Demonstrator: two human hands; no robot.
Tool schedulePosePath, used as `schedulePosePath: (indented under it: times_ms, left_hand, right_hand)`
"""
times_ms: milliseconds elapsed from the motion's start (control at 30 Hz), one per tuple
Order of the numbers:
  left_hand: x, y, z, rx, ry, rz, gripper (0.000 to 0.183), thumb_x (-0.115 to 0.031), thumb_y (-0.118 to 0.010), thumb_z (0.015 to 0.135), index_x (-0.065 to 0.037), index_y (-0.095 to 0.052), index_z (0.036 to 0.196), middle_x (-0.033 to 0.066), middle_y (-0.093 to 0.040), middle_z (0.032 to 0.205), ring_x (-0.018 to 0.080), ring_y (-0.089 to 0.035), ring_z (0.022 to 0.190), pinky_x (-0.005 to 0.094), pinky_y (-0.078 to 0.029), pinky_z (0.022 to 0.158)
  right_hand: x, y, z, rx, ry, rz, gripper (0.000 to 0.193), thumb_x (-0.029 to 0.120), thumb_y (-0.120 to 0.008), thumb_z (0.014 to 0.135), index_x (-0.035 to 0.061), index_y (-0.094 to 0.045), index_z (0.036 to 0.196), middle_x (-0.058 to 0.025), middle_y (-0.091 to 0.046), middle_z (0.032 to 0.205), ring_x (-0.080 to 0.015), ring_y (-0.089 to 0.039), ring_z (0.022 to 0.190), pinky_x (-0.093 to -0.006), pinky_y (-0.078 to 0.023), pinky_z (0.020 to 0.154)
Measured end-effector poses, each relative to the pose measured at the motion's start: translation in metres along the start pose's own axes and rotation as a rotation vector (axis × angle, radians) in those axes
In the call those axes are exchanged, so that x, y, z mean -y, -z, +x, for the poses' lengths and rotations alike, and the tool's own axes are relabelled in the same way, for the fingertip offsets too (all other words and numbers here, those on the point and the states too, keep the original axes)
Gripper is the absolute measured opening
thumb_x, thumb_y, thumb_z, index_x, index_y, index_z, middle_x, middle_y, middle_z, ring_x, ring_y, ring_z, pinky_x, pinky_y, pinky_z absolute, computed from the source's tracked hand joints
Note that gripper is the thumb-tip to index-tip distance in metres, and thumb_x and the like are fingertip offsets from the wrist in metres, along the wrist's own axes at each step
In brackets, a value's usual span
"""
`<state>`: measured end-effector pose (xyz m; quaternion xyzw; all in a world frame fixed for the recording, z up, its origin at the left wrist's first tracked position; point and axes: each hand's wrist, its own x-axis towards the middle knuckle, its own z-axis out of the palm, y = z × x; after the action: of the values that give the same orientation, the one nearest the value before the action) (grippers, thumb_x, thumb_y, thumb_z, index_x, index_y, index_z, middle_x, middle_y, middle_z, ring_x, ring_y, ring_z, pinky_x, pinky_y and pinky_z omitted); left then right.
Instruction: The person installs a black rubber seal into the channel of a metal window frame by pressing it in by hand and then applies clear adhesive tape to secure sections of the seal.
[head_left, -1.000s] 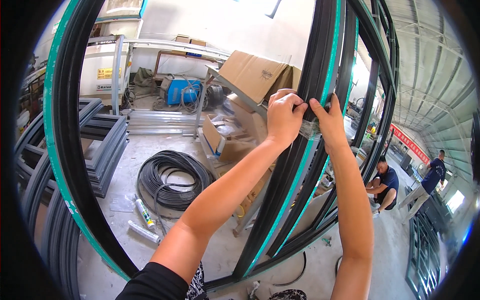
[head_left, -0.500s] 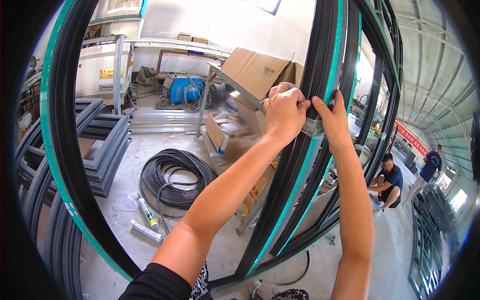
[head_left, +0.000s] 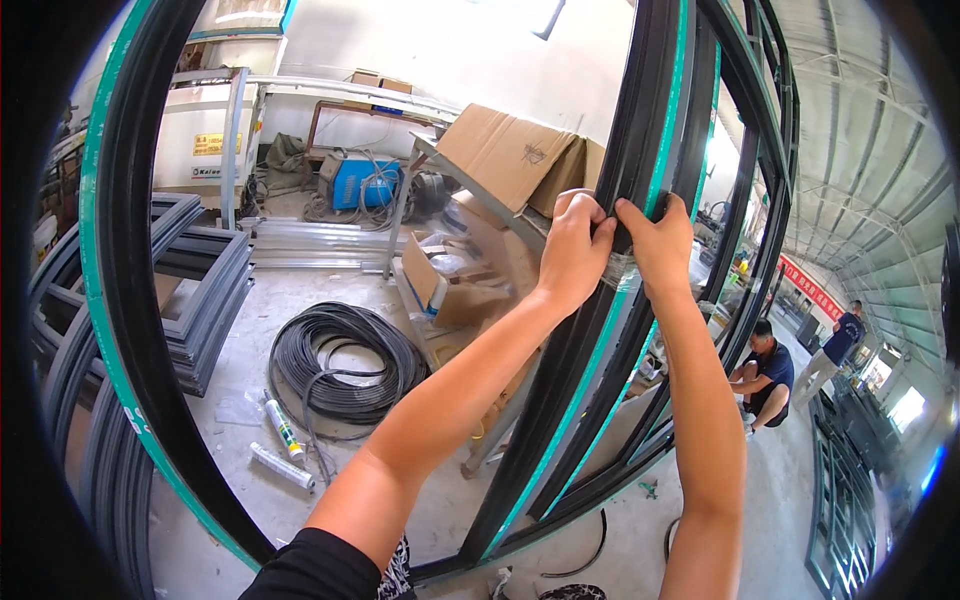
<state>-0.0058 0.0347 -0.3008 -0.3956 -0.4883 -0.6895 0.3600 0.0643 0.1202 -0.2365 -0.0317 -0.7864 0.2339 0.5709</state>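
Observation:
A tall black metal frame with green edge strips stands upright before me, its middle post (head_left: 640, 110) running up between my hands. My left hand (head_left: 577, 250) is closed, fingers curled at the post's left side and thumb pressed on its face. On the other side, my right hand (head_left: 658, 245) pinches the same post, its thumb close to the left one. Any small piece under the thumbs is hidden. Just below the fingertips, clear plastic wrap (head_left: 622, 270) goes around the post.
Left of the frame, dark frames (head_left: 205, 300) lie stacked. A coil of black strip (head_left: 350, 370) and two sealant tubes (head_left: 283, 430) are on the floor. Behind are cardboard (head_left: 510, 155) on a bench and a blue machine (head_left: 362, 183). A person (head_left: 768, 375) crouches at right; another (head_left: 845, 335) stands farther back.
Both hands have come slightly down the post, still gripping it. My view has shifted a little. The crouching person's head has tipped downward.

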Motion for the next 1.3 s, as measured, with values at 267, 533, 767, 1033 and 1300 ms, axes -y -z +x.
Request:
schedulePosePath:
  times_ms: [267,533,767,1033,1300]
  left_hand:
    - [0.011,-0.012,-0.007,-0.150,-0.063,-0.244,0.061,-0.004,-0.065,0.090,-0.003,-0.034,0.142,0.0237,-0.045,0.138,0.0397,-0.051,0.124,0.0416,-0.041,0.104]
    - [0.014,-0.001,0.004,0.379,0.601,-0.921,0.047,-0.034,-0.062,0.098,-0.004,-0.052,0.132,0.0033,-0.064,0.112,0.0101,-0.059,0.099,0.0275,-0.047,0.084]
    - [0.014,-0.003,0.004,0.337,0.676,-0.869,0.043,-0.040,-0.067,0.094,-0.005,-0.061,0.118,-0.0002,-0.065,0.101,0.0081,-0.059,0.092,0.0281,-0.047,0.081]
    - [0.018,-0.004,0.002,0.360,0.622,-0.885,0.047,-0.041,-0.065,0.096,-0.004,-0.059,0.123,0.0009,-0.064,0.106,0.0085,-0.058,0.097,0.0275,-0.046,0.085]
    - [0.017,-0.003,0.000,0.340,0.579,-0.868,0.041,-0.037,-0.063,0.094,-0.005,-0.060,0.120,0.0026,-0.065,0.107,0.0115,-0.058,0.099,0.0311,-0.044,0.090]
  right_hand:
    - [0.012,0.000,0.022,0.024,0.035,-0.001,0.052,0.031,-0.076,0.076,-0.0104,-0.060,0.102,-0.0260,-0.069,0.092,-0.0402,-0.068,0.088,-0.0427,-0.052,0.082]
    - [0.019,0.011,0.035,0.067,0.000,-0.098,0.052,0.034,-0.076,0.075,-0.0107,-0.065,0.099,-0.0256,-0.070,0.093,-0.0378,-0.069,0.089,-0.0415,-0.052,0.081]
    - [0.023,0.012,0.049,0.085,0.056,-0.194,0.053,0.036,-0.074,0.077,-0.0111,-0.065,0.099,-0.0252,-0.070,0.090,-0.0375,-0.069,0.085,-0.0421,-0.052,0.079]
    - [0.026,0.000,0.056,-0.059,0.118,-0.248,0.054,0.040,-0.071,0.080,-0.0114,-0.064,0.095,-0.0273,-0.068,0.089,-0.0415,-0.068,0.085,-0.0448,-0.051,0.080]
    - [0.038,-0.010,0.121,-0.123,0.052,-0.320,0.064,0.048,-0.069,0.083,-0.0129,-0.065,0.102,-0.0343,-0.066,0.104,-0.0457,-0.065,0.102,-0.0458,-0.050,0.090]
